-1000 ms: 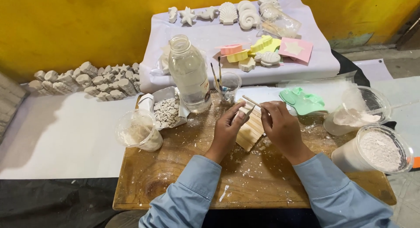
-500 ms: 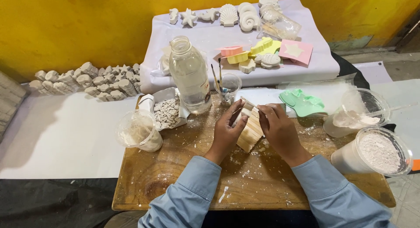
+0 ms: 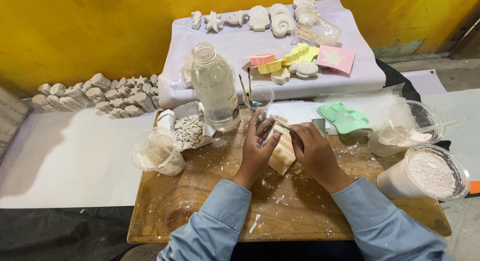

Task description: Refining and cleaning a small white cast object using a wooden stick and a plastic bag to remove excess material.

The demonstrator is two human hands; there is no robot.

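Head view: my left hand [image 3: 257,146] has its grip curled shut around the cream ridged mould [image 3: 282,152], thumb and fingers on its left flank, standing it on edge on the wooden bench [image 3: 210,211], right at the middle. Right hand [image 3: 314,150] is pinched closed on a thin wooden stick [image 3: 280,122], tip at the mould's top edge, just beside the left fingertips.

To do this bit well, I reckon: keep the left grip firm but low so the mould doesn't rock, work the stick along the seam in short strokes, no levering, the cast inside looks brittle. Chips already litter the bench.

Around: clear bottle [image 3: 215,88] and small cup with brushes [image 3: 260,97] just behind the hands, so elbows stay in. Cup of white powder [image 3: 425,173] on the right, green mould [image 3: 345,118] beyond it, cup with chips [image 3: 157,152] on the left.
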